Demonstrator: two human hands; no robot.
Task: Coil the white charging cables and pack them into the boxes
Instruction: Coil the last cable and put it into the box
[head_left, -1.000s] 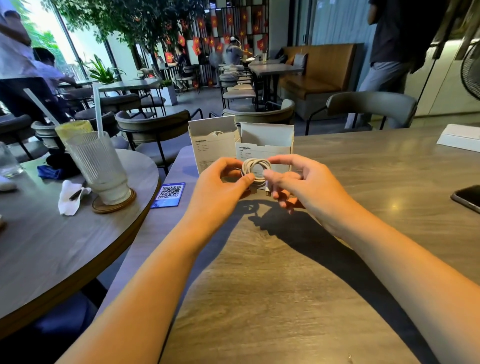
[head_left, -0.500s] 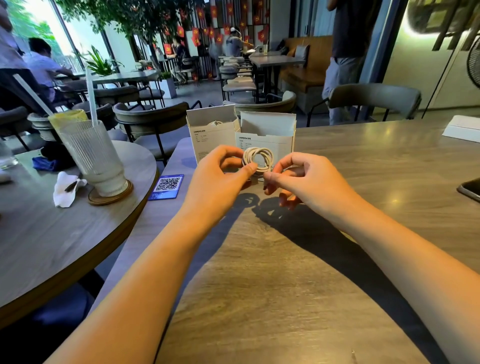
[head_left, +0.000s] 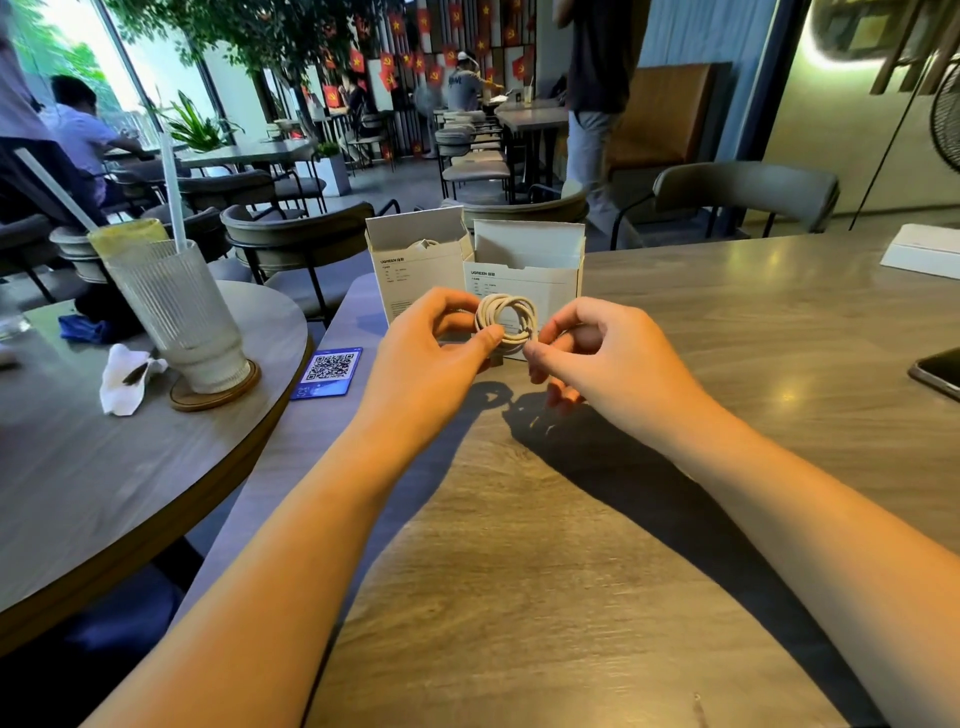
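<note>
A white charging cable, wound into a small ring, hangs above the wooden table. My left hand pinches its left side between thumb and fingers. My right hand pinches its lower right side. Just behind the coil stand two white boxes with their top flaps open. The left box has a bit of white cable showing in its mouth. The right box stands directly behind the coil; its inside is hidden.
A blue QR card lies left of my hands. On the neighbouring round table stand a ribbed glass with a straw and a crumpled napkin. A phone and a flat white box lie at the right.
My right hand's fingers curled in and now pinch the coil's lower right. The coil stays held in front of the right box.
</note>
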